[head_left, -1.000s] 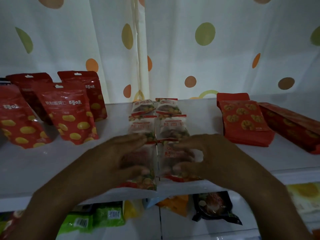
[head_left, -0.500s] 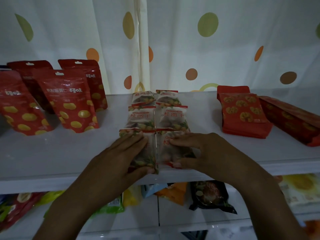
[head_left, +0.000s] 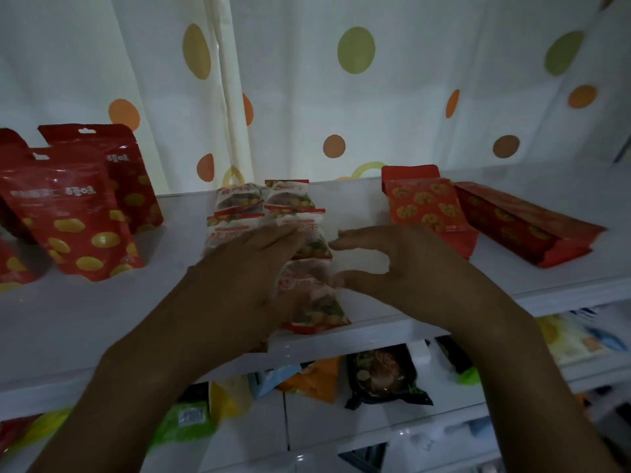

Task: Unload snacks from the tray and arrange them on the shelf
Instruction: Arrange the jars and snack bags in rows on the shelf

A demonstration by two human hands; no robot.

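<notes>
White shelf [head_left: 85, 319] carries the snack packets [head_left: 290, 199] in two columns. The right hand [head_left: 406, 268] has released the front packet [head_left: 314, 302], fingers wide and empty. The left hand [head_left: 239, 274] lies flat, fingers straight, over the left column. This placement looks complete.

light: dim overall, brightest through the white curtain [head_left: 426, 107] across the upper half — a backlit scene | shadow: left hand [head_left: 239, 278] and right hand [head_left: 406, 268] read dark, lower third murky | blur: left fingertips [head_left: 293, 233] smeared, packets [head_left: 184, 425] at lower left soft | distortion: shelf [head_left: 51, 394] edge slants, wide-angle stretch toward the corners
</notes>
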